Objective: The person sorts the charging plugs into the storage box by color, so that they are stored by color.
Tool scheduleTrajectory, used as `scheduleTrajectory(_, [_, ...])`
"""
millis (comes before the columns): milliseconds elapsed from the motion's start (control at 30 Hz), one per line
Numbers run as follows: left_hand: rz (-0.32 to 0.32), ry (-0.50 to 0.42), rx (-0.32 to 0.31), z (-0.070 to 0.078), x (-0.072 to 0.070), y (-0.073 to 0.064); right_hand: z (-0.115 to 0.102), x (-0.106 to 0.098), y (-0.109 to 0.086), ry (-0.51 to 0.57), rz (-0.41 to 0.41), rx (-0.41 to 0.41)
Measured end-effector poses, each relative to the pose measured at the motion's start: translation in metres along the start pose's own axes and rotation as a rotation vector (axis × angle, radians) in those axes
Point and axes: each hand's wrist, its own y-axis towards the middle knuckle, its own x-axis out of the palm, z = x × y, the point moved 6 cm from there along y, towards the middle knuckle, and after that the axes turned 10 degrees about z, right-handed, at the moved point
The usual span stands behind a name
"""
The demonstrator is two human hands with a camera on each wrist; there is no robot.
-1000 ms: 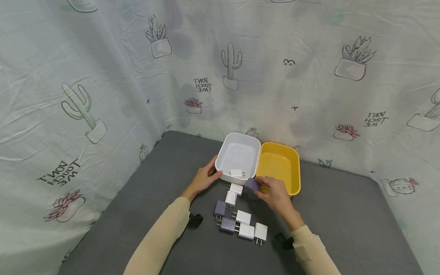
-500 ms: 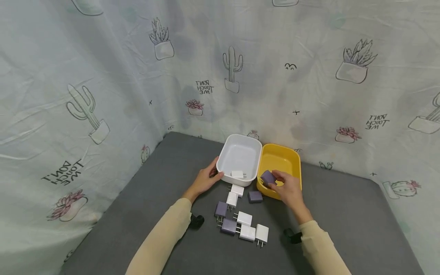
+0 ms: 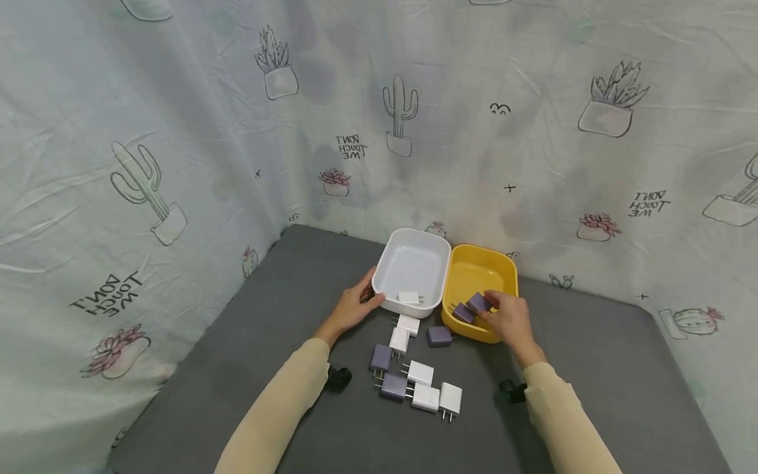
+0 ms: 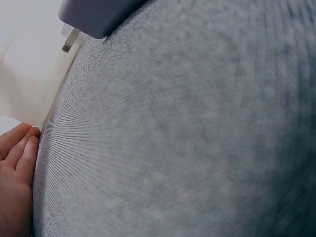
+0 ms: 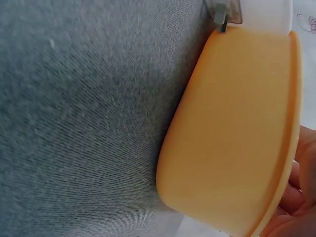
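Left hand (image 3: 351, 308): rests outside the left wall of a glossy white rectangular plastic bin (image 3: 414, 263), with fingers nearly straight; touching, not clasping.
Grey fabric-covered table (image 3: 320, 276): bearing, from the left, two boxy purple plastic adapters (image 3: 380, 357) with metal prongs, then five boxy white plastic adapters (image 3: 426, 397) of like build.
White bin: containing one small white plastic adapter (image 3: 408, 297) near the front wall, prongs to the right.
Lone purple adapter (image 3: 439, 336): on the table just in front of the bins, prongs rightward; best lifted by the long sides, clear of the metal.
Glossy yellow rectangular plastic bin (image 3: 476, 270): just beside the white bin; containing a lower purple adapter (image 3: 464, 313).
Held purple adapter (image 3: 478, 303): inside the yellow bin, right beside the lower purple adapter.
Handling: probably light, stiff, slightly slippery on smooth casing; hardly fragile, except perhaps at the prongs.
Where to hold: across opposite flat sides, toward the prongless end.
Right hand (image 3: 512, 319): pinches the held purple adapter between thumb and fingers.
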Motion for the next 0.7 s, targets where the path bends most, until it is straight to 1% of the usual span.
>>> scheduleTrajectory(200, [-0.004, 0.004, -0.007, 0.001, -0.001, 0.002, 0.003, 0.004, 0.01, -0.041, -0.039, 0.02])
scheduleTrajectory(300, [0.0, 0.004, -0.005, 0.001, -0.001, 0.002, 0.004, 0.009, 0.014, -0.052, -0.079, 0.041])
scheduleTrajectory(433, [0.006, 0.006, 0.001, 0.001, 0.0, 0.0, 0.007, 0.015, 0.015, -0.041, -0.115, 0.047])
scheduleTrajectory(533, [0.007, 0.009, -0.012, 0.0, 0.001, -0.001, 0.009, 0.018, 0.015, -0.038, -0.136, 0.042])
scheduleTrajectory(700, [0.008, 0.006, -0.016, -0.001, 0.0, -0.001, 0.008, 0.024, 0.017, -0.03, -0.201, 0.07])
